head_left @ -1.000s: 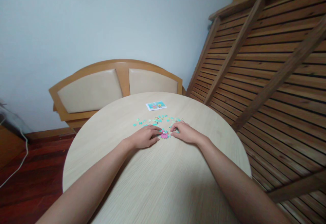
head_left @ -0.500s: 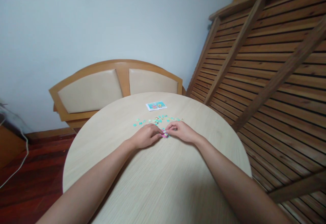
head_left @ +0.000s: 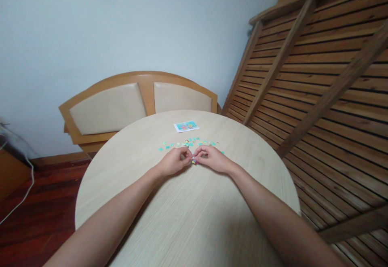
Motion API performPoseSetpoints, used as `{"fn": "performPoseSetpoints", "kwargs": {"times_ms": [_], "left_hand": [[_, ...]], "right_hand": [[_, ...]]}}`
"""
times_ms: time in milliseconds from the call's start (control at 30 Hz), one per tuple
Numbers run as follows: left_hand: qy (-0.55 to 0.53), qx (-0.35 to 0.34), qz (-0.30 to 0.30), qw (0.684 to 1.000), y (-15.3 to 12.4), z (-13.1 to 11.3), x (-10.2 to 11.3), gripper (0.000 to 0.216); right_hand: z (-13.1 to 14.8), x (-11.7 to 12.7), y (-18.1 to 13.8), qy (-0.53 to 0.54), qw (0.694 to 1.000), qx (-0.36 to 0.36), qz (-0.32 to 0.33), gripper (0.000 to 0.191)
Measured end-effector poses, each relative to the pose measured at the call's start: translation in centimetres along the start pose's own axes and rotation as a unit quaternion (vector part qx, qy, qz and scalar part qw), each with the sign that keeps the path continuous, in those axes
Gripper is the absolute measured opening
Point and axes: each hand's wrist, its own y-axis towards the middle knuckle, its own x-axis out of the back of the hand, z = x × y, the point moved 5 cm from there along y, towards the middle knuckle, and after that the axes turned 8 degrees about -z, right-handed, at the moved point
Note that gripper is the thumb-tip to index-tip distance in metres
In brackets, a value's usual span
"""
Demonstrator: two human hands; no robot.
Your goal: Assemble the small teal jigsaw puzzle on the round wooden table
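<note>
Close together over the round table point(head_left: 194, 210), my two hands meet at a small joined cluster of jigsaw puzzle pieces point(head_left: 194, 162), pink, yellow and white. My left hand point(head_left: 176, 160) has thumb and fingers pinched at the cluster's left side. From the right, my right hand point(head_left: 213, 158) pinches at the same cluster, its fingertips almost touching the left ones. Fingers cover much of the cluster. Beyond the hands, loose puzzle pieces point(head_left: 190, 142), mostly turquoise, lie scattered in a loose row. Behind them rests a picture card point(head_left: 186, 126) with cartoon figures on turquoise.
A wooden headboard point(head_left: 147, 93) with cream panels stands behind the table against the wall. On the right leans a large slatted wooden frame point(head_left: 273, 81). A white cable point(head_left: 32, 174) hangs at the far left above the dark red floor point(head_left: 45, 202).
My left fingers have drawn into a tighter pinch, and both hands' fingertips have come closer together at the cluster. The card and the scattered pieces beyond stay where they were.
</note>
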Motion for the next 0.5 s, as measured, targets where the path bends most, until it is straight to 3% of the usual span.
{"fn": "performPoseSetpoints", "kwargs": {"times_ms": [167,500], "left_hand": [[-0.053,-0.004,-0.017,0.998,0.2,0.2,0.0,0.021],[-0.062,0.016,0.024,0.998,-0.1,0.0,-0.1,0.018]], "right_hand": [[-0.1,-0.1,-0.1,0.009,1.000,-0.010,0.003,0.030],[0.4,0.3,-0.1,0.011,1.000,0.005,-0.028,0.021]]}}
